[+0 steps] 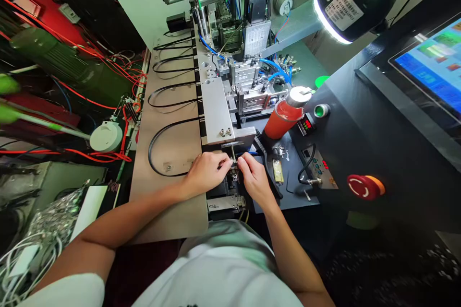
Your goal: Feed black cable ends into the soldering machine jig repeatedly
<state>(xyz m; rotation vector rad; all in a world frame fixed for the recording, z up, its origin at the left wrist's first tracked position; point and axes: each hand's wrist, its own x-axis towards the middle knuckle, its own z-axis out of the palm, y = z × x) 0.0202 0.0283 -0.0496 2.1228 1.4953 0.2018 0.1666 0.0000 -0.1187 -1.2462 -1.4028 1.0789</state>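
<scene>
My left hand (208, 171) reaches in from the plate side, its thumb and fingers pinched at the small metal fixture (235, 172). Opposite it, my right hand (255, 178) is pinched at the same spot, the two sets of fingertips almost touching. Whatever lies between the fingertips is too small and too covered to make out. A black cable (150, 146) makes a loop on the beige plate (173, 216), and its near end runs under my left hand. Just beyond my fingers is the end of a silver metal rail (218, 115).
Several more cable loops (149, 98) lie farther up the plate. Right of the machine stand a red bottle (283, 120), a yellowish block (277, 171), a hex key (289, 182) and a red emergency stop button (363, 187). A ring lamp (355, 5) overhangs, near a screen (432, 67).
</scene>
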